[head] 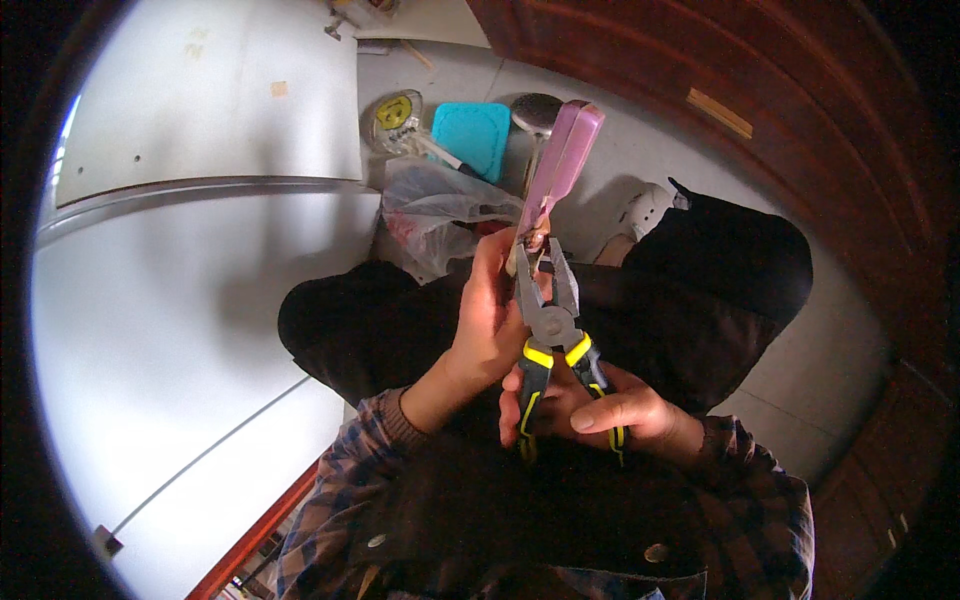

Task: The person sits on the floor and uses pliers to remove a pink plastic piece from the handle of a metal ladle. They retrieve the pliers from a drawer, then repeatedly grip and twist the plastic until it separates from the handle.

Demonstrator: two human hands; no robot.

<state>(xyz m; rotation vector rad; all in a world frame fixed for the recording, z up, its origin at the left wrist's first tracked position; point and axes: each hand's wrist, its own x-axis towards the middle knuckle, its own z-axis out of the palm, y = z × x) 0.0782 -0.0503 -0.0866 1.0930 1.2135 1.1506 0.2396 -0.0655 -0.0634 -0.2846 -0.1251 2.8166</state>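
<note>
My left hand (486,311) holds a long pink plastic piece (564,154) upright in front of me. Its lower end looks broken or bare, with brownish material showing. In my right hand (637,412) is a pair of combination pliers (553,326) with black and yellow handles. The handles are spread and the jaws gape just below the pink piece's lower end. Whether a jaw touches it, I cannot tell. Part of my left hand's fingers is hidden behind the pliers and the piece.
Beyond my legs lie a clear plastic bag (427,206), a turquoise plastic item (472,139), a round metal skimmer-like utensil (535,112) and a white-handled item with a yellow face (394,112). White panels (187,277) stand at left, dark red-brown wood (825,112) at right.
</note>
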